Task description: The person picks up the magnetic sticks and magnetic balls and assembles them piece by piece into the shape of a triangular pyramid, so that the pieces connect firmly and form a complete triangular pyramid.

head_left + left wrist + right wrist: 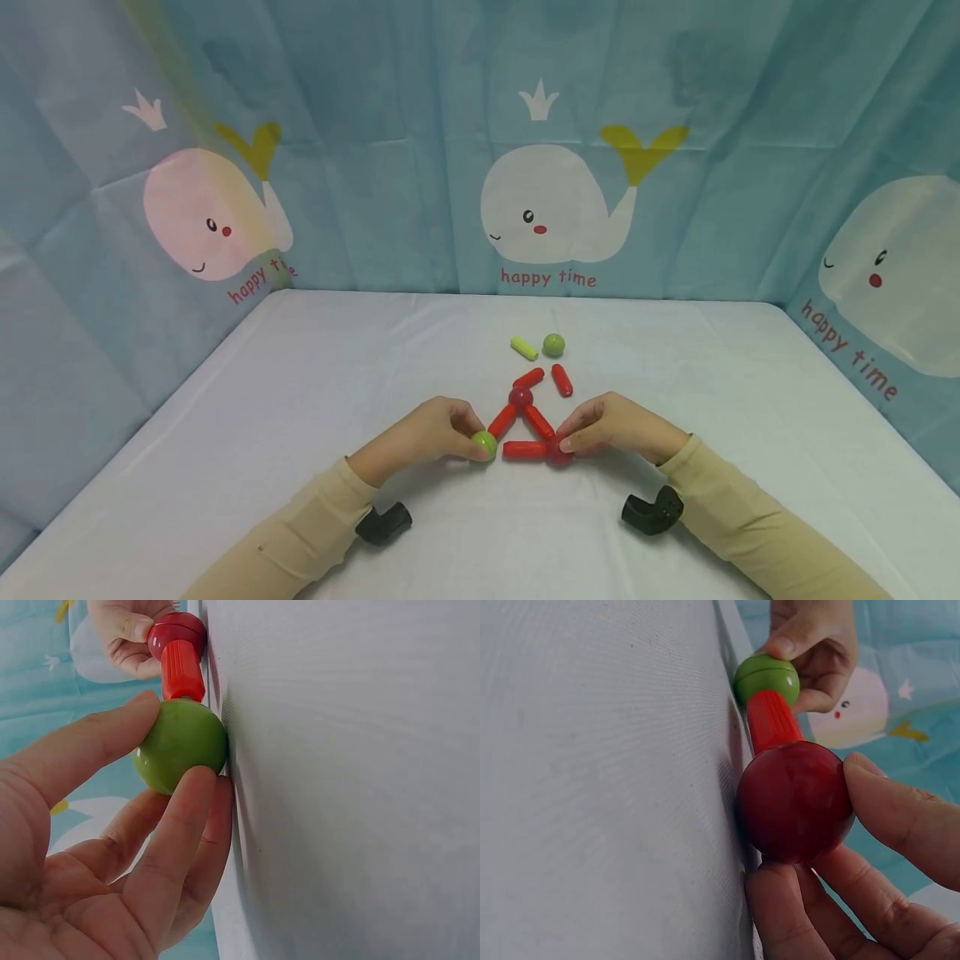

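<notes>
My left hand (442,429) pinches a green ball (182,746) between thumb and fingers, down on the white table. My right hand (611,425) grips a dark red ball (795,801) the same way. A red rod (524,450) lies between the two balls, joined to the red one; in the head view a small gap shows before the green one. Two slanting red rods (502,422) (538,422) run from a second red ball (521,397) down toward the held balls, forming a triangle shape. Another red rod (529,377) points up from that second ball.
Beyond the triangle lie a loose red rod (562,380), a yellow-green rod (524,348) and a green ball (554,344). Black curved pieces (385,524) sit at both wrists. A blue whale-print curtain (420,208) stands behind the white table (300,358).
</notes>
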Available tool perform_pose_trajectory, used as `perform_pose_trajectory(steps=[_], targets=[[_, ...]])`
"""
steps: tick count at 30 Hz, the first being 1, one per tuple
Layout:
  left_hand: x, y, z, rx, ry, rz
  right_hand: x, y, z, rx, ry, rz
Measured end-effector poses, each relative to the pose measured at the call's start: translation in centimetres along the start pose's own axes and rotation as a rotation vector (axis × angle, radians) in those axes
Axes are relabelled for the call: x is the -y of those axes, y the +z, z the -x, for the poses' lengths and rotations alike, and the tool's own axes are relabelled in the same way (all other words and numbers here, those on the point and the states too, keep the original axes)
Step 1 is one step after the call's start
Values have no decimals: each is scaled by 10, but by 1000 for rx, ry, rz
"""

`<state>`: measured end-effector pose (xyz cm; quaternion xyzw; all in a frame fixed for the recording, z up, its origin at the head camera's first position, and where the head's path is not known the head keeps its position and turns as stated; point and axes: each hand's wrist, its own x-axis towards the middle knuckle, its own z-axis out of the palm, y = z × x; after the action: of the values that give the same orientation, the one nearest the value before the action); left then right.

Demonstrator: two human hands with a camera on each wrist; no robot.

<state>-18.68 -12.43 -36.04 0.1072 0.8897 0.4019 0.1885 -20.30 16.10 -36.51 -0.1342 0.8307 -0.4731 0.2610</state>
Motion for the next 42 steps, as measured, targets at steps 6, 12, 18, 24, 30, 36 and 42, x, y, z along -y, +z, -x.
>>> perform_pose_trajectory(steps=[6, 12, 18, 24, 30, 36, 42], targets=[[-1, 1, -2, -7, -18, -4, 0, 0, 0, -4, 3, 0], [-1, 1, -2, -3, -9, -7, 1, 1, 0, 2, -2, 1], [-3, 2, -2, -2, -12, -7, 1, 3, -1, -1, 9, 8], [2, -1, -3, 38, -12, 10, 0, 2, -2, -2, 17, 11], [14, -8, -10, 103, -6, 94, 1, 2, -2, 1, 9, 2], [16, -14, -13, 136, 28, 140, 1, 2, -2, -14, 7, -8], [17, -18, -23, 205, 26, 103, 1, 0, -2, -13, 20, 15]])
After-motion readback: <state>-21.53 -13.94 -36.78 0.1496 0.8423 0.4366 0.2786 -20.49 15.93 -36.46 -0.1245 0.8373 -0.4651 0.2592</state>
